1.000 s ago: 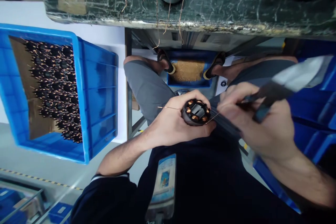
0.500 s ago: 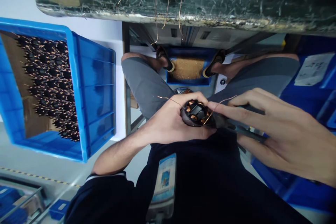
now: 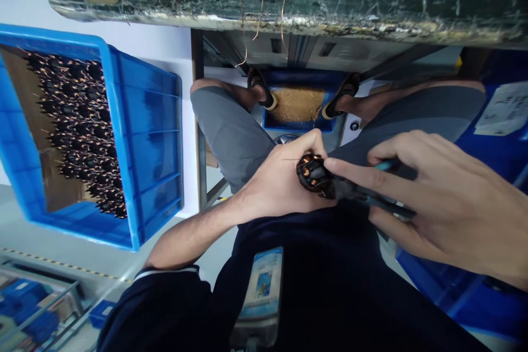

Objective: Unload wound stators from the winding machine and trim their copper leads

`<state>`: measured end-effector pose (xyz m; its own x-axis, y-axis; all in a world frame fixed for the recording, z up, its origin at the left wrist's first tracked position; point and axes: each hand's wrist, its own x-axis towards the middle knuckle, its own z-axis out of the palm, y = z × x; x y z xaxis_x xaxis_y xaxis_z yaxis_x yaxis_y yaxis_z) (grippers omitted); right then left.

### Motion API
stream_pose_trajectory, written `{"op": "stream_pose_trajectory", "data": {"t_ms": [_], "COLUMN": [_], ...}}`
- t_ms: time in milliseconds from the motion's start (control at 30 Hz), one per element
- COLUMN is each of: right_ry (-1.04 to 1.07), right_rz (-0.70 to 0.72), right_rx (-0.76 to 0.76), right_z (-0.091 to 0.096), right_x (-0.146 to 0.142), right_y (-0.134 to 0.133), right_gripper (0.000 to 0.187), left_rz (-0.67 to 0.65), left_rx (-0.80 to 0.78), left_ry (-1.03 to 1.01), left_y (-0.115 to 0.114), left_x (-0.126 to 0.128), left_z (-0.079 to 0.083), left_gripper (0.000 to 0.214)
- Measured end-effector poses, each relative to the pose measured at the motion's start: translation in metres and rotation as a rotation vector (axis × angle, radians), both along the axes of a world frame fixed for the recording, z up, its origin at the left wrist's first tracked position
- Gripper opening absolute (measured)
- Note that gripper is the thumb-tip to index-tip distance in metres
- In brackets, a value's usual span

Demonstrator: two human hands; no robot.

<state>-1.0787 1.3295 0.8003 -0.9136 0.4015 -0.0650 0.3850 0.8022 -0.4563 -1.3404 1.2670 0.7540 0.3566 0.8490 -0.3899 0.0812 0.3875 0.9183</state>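
Observation:
My left hand (image 3: 284,179) is wrapped round a motor stator (image 3: 315,173), a black ring with copper windings, its open face turned up. A thin wire end sticks out over the back of that hand. Wire cutters (image 3: 363,193) with dark and teal handles are gripped in my right hand (image 3: 437,198). Their blurred jaws lie against the stator's lower right side. My right index fingertip touches the stator's rim. Exactly what the jaws close on cannot be made out.
At my left stands a blue crate (image 3: 159,137) with many wound stators (image 3: 82,126) in it. The worn green bench edge (image 3: 350,22) runs ahead, with copper wires (image 3: 259,11) hanging over it. Between my feet sits a blue tray (image 3: 297,104) holding wire bits.
The stator has tilted and turned in my left hand. The long copper wire end on its right side no longer shows, and a small bit appears above the floor tray.

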Motion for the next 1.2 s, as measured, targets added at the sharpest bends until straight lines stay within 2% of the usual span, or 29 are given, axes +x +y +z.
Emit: {"op": "stream_pose_trajectory", "data": {"t_ms": [67,167,267,400,500,567,733,833,933,1067,1133,1200], "right_ry": [0.008,0.027,0.019,-0.007,0.011,-0.001,-0.037,0.014,0.053,0.027,0.050,0.073], "right_rz": [-0.010,-0.084,-0.113,-0.066,-0.099,-0.143,-0.170,-0.187,-0.222,-0.238,-0.229,-0.222], "right_rx": [0.012,-0.057,-0.026,0.075,-0.020,-0.064,0.000,-0.057,-0.119,-0.044,-0.063,-0.166], "right_z": [-0.001,0.000,0.001,0.002,0.001,-0.002,-0.008,-0.007,-0.004,-0.005,-0.011,-0.019], "right_x": [0.001,0.006,0.010,0.010,0.007,0.005,0.004,0.004,0.003,0.004,0.005,0.007], "right_y": [-0.002,-0.004,-0.001,0.000,0.000,0.001,0.000,-0.001,-0.001,-0.001,0.000,0.003], "right_gripper": [0.065,0.065,0.066,0.068,0.065,0.064,0.072,0.073,0.074,0.074,0.074,0.074], "left_rz": [-0.037,-0.057,-0.035,-0.039,-0.032,-0.029,-0.073,-0.074,-0.074,-0.085,-0.090,-0.084], "left_rx": [0.036,0.049,0.052,0.007,-0.035,-0.040,0.047,0.087,0.097,0.124,0.057,-0.057], "left_ry": [0.091,0.153,0.100,-0.018,-0.053,0.008,0.257,0.308,0.266,0.207,0.161,0.053], "left_y": [0.002,0.006,0.010,0.013,0.012,0.012,0.010,0.009,0.011,0.014,0.014,0.012], "left_x": [0.003,0.007,0.010,0.011,0.012,0.012,0.016,0.019,0.019,0.019,0.019,0.020], "left_z": [0.005,0.013,0.015,0.010,0.009,0.011,0.018,0.019,0.021,0.019,0.013,0.004], "left_gripper": [0.047,0.043,0.047,0.047,0.044,0.042,0.045,0.043,0.039,0.040,0.038,0.036]}}
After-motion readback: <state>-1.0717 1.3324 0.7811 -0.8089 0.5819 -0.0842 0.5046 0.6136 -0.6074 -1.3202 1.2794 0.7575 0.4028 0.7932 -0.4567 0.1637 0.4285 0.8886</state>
